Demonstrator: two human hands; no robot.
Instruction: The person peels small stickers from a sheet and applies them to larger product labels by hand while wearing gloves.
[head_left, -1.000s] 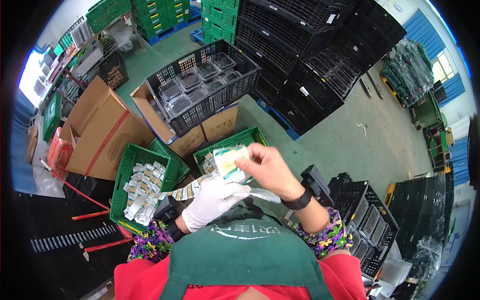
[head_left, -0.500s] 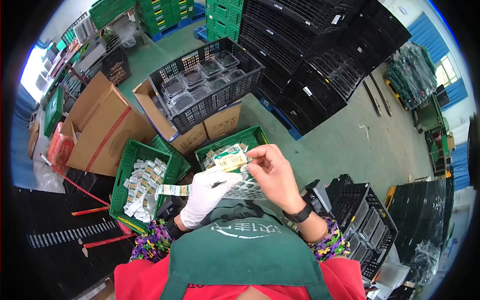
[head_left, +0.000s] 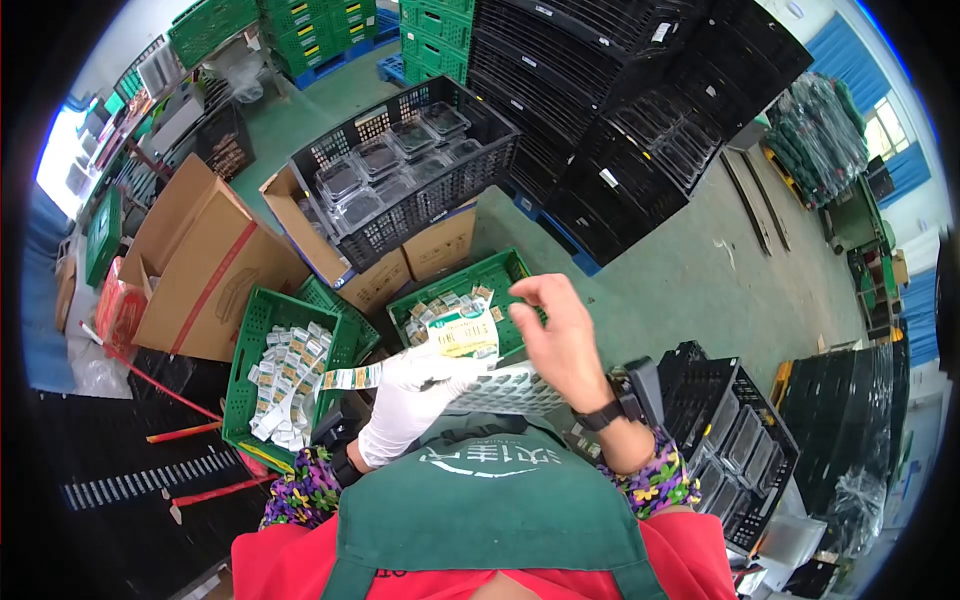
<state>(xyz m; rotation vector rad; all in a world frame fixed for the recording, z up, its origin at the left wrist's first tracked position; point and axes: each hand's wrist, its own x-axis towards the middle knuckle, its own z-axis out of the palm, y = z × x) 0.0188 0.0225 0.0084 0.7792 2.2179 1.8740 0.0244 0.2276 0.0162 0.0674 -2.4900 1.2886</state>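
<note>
My left hand [head_left: 410, 395], in a white glove, is closed on a printed packet [head_left: 466, 336] with green, white and yellow areas, held upright in front of my apron. A strip of small printed labels [head_left: 350, 379] runs left from beside this hand toward a green crate. My bare right hand [head_left: 560, 325] is just right of the packet, apart from it, with curved fingers and nothing visible in them. Below both hands is a pale sheet [head_left: 515, 390] with rows of greyish spots, partly hidden by the glove.
Small packets fill the left green crate [head_left: 240, 385] and lie in another green crate [head_left: 515, 268] ahead. Behind stands a black crate [head_left: 430, 205] of clear plastic boxes on a carton. Tall black crates [head_left: 540, 120] rise beyond; another black crate [head_left: 735, 480] is at right.
My right hand has let go of the packet's edge and drawn slightly right, its fingers opening. The packet stays in my left hand, its printed face tilted a little differently.
</note>
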